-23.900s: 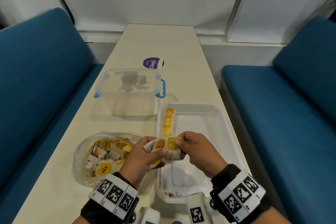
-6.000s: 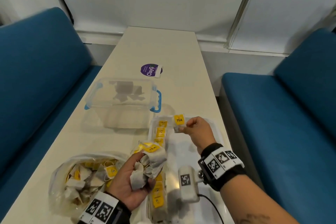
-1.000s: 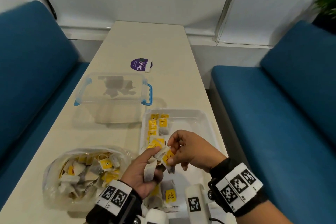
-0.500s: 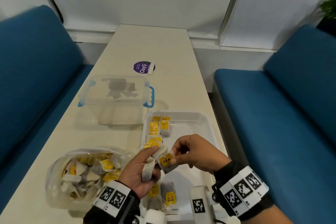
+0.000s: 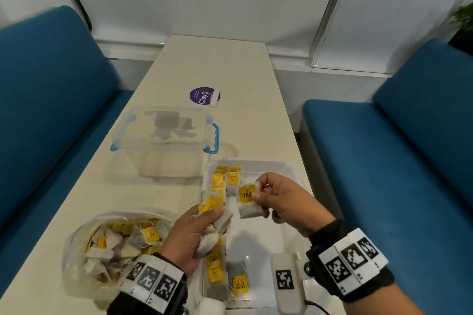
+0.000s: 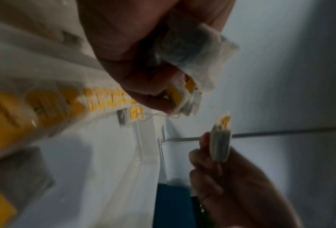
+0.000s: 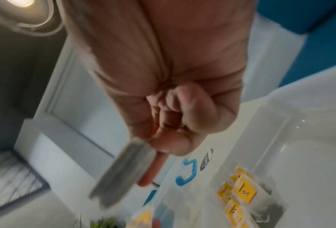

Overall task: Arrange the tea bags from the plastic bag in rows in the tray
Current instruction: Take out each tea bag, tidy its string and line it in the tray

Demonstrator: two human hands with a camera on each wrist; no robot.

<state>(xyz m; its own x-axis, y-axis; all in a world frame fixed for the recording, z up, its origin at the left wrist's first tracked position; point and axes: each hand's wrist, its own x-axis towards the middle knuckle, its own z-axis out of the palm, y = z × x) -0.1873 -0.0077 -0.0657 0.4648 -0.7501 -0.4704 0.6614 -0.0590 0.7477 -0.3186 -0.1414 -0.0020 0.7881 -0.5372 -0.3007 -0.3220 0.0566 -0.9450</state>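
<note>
A white tray [image 5: 290,170] lies at the table's near right. One row of yellow-tagged tea bags [image 5: 218,181] runs along its left side, with a few more beside it at both ends. My left hand [image 5: 210,220] grips a bunch of tea bags [image 5: 217,217] over the tray's left edge. My right hand [image 5: 257,190] pinches a single tea bag [image 5: 248,203] with a yellow TEA tag, above the far half of the tray. This bag appears edge-on in the right wrist view [image 7: 124,172]. The clear plastic bag [image 5: 112,245] of tea bags lies to the left.
A clear lidded container [image 5: 163,135] with blue latches stands beyond the tray. A round purple label [image 5: 203,96] lies farther back. Blue sofas [image 5: 51,100] flank the narrow table on both sides, and the table's right edge runs close by the tray.
My right hand has drawn one tea bag out of the bunch in my left hand and carried it up and away, towards the tray's far end. The left hand stays put.
</note>
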